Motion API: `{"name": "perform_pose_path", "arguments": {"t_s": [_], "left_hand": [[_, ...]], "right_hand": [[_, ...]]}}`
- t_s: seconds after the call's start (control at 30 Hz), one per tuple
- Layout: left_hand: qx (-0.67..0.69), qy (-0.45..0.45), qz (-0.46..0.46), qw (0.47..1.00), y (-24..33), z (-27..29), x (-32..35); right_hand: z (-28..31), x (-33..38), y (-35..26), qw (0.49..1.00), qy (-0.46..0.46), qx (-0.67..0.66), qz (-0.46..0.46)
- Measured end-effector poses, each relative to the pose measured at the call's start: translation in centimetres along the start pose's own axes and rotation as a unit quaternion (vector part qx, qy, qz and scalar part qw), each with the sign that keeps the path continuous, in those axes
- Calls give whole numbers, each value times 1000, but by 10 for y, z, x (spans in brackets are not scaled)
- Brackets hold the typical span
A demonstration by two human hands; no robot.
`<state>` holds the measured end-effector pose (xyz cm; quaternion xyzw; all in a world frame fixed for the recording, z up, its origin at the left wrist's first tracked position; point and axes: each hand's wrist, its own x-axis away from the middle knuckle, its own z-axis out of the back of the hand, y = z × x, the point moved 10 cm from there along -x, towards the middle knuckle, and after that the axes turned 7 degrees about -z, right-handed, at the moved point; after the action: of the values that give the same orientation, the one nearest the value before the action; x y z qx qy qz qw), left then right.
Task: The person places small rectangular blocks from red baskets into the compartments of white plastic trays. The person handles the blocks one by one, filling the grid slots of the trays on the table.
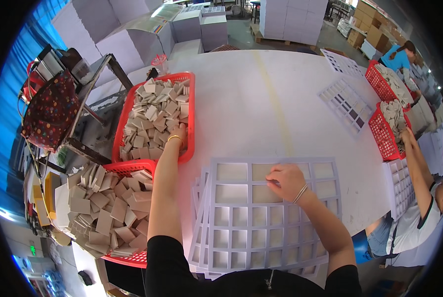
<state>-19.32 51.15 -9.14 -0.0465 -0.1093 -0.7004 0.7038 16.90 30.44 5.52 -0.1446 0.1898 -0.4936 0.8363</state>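
My left hand (178, 136) reaches into a red plastic basket (191, 104) of small beige tiles (154, 111), by its near right side. Its fingers are partly hidden among the tiles. Over a pale lilac compartment tray (273, 160) in front of me, my right hand (286, 179) has its fingers drawn together in a pinch; what is between them, if anything, is hidden. It hovers at or touches the upper middle compartments, which look beige inside, while the large ones at the left look white. More trays (197, 222) lie stacked slightly askew underneath.
A second red basket (132, 258) heaped with larger tiles stands near left. A shelf with a patterned bag (52, 111) is beyond. Two trays (347, 104) lie far right on the white table (231, 114). Two co-workers sit at right beside red baskets (384, 133).
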Motion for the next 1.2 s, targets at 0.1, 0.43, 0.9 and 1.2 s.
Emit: {"name": "perform_pose_path", "arguments": {"t_s": [0.1,0.43,0.9,1.2], "left_hand": [[77,-4,-19,997,2,15,15],[426,345,28,836,-63,132,101],[753,-265,-237,554,238,83,310],[720,-87,-189,661,241,70,306]], "right_hand": [[-7,2,8,999,-9,-27,-20],[-17,-7,12,995,-86,-13,-55],[21,18,-71,822,-160,-545,-41],[29,58,-29,856,-54,-496,-139]]}}
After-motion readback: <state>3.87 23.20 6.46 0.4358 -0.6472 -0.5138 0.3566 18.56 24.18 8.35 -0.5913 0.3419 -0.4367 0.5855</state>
